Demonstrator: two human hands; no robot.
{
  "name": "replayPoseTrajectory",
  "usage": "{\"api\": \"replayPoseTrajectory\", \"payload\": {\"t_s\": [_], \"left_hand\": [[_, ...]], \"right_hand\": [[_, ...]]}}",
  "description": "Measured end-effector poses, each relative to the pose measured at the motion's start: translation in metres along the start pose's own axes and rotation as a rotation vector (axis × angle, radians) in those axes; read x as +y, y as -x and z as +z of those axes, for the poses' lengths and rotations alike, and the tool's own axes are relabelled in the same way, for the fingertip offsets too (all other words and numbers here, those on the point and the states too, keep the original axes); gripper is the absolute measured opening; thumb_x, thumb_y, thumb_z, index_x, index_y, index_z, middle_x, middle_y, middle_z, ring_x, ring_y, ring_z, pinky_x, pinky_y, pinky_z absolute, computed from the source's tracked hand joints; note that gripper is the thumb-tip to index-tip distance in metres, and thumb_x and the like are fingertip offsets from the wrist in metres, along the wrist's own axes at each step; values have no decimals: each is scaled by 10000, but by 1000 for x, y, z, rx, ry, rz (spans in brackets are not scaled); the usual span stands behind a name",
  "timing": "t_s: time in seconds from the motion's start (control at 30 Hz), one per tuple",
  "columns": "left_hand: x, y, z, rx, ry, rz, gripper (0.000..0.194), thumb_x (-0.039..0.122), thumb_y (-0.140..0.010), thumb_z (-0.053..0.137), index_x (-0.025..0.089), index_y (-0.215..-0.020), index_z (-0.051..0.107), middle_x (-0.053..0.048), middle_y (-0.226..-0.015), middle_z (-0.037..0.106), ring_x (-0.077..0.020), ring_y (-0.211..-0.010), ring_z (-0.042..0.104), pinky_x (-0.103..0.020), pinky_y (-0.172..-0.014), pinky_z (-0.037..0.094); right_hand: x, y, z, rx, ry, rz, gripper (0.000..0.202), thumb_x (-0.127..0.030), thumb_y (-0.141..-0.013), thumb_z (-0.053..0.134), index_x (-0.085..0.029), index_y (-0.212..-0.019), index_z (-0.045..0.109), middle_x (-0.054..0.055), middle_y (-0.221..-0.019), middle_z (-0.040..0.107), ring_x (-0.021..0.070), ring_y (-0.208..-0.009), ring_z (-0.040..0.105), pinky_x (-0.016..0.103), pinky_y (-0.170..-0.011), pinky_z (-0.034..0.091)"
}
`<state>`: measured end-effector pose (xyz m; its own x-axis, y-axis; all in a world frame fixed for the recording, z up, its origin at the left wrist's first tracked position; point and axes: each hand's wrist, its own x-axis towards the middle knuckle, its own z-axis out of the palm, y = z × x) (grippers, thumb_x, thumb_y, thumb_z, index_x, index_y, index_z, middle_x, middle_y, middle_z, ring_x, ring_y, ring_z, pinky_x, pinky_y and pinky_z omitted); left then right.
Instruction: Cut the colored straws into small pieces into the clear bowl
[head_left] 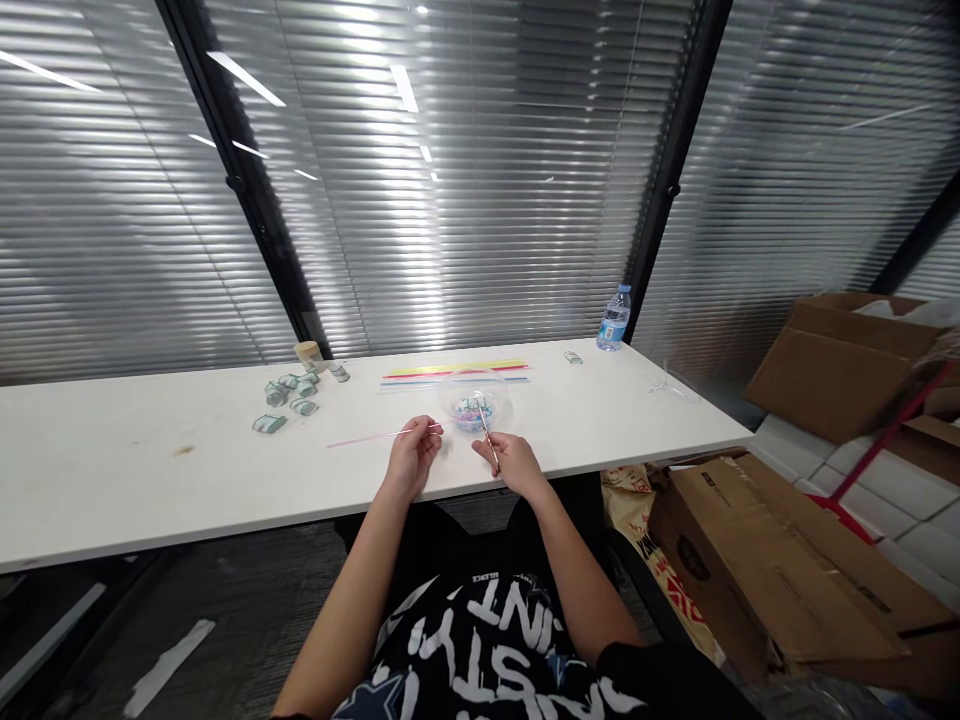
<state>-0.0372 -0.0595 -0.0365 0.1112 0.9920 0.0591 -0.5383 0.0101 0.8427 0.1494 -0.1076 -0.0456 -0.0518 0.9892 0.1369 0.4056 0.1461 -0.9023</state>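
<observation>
My left hand (415, 457) is closed on a thin pink straw (364, 439), which extends left above the white table (225, 488). My right hand (514, 463) grips what looks like a pair of slim scissors (487, 437), their tips pointing away from me over a clear round bowl (448, 402). Small blue, green and pink pieces (472, 412) lie in the bowl. Behind it, long straws (420, 373) in yellow, red and blue lie side by side. Whether the scissors' blades are apart is too small to tell.
Several small clear, green-edged objects (276, 393) lie at the left near a wooden-lidded container (307, 352). A water bottle (613, 320) stands at the back right, with a similar small object (573, 357) nearby. Cardboard boxes (772, 560) fill the floor at right.
</observation>
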Motion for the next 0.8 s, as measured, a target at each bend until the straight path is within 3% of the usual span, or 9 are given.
{"api": "replayPoseTrajectory", "payload": {"t_s": [0.27,0.8], "left_hand": [[-1,-2,0,14,29,0,310,316,-662,784,145,-804,568,-24,-723,628,-61,-560,525,-156,-541,439],[2,3,6,-21,-74,-3,348,364,-655,794,149,-778,549,-20,-731,634,-66,-560,518,-180,-552,414]], "right_hand": [[2,0,0,-12,-107,5,545,-683,-824,469,-162,-668,493,-15,-521,506,78,-495,467,185,-538,348],[1,3,-2,-48,-43,-9,537,-688,-794,514,-161,-690,520,-22,-525,499,78,-500,451,186,-533,319]]}}
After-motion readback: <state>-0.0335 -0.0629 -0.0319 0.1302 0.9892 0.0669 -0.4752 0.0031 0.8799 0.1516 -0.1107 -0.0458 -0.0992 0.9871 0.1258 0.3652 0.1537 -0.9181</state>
